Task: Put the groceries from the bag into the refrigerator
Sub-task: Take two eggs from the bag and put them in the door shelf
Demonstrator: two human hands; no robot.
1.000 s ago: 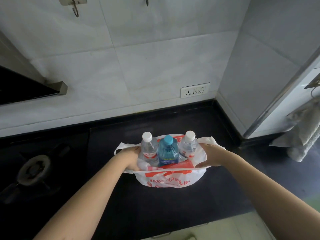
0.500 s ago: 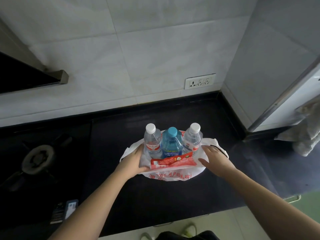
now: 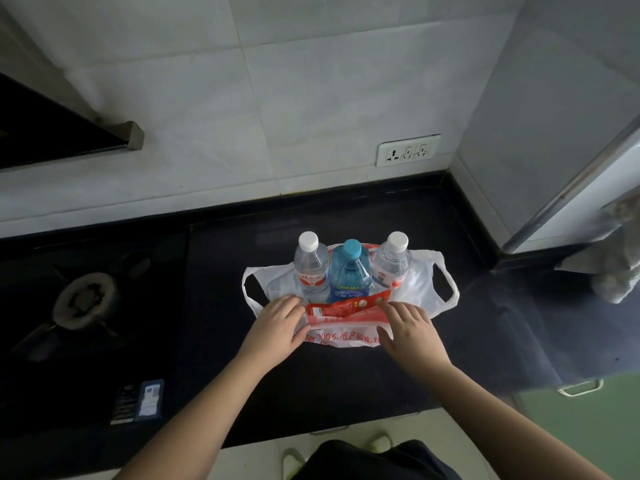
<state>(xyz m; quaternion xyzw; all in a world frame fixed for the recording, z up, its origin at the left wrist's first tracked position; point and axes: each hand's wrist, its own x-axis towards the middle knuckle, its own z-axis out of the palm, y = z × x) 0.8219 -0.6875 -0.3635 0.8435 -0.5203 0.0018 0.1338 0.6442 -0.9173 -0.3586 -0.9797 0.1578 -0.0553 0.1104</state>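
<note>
Three bottles stand upright in an opened white bag (image 3: 420, 289) on the dark tabletop (image 3: 346, 386).

Two clear bottles (image 3: 311, 268) (image 3: 392, 263) flank a blue one (image 3: 349, 275); a red packet (image 3: 346, 308) lies against their near side. Left hand (image 3: 277, 327) and right hand (image 3: 410, 329) rest on the bag's near edge beside the packet, fingers bent down onto the plastic; whether they pinch it I cannot tell. Stove burner (image 3: 85, 299) sits well left, wall socket (image 3: 408, 154) behind.

Home kitchen. I'm at a black countertop (image 3: 346, 386) with a built-in gas burner (image 3: 85, 301), white tiled wall (image 3: 277, 98), wall socket (image 3: 408, 154), range hood (image 3: 69, 133) upper left.
</note>
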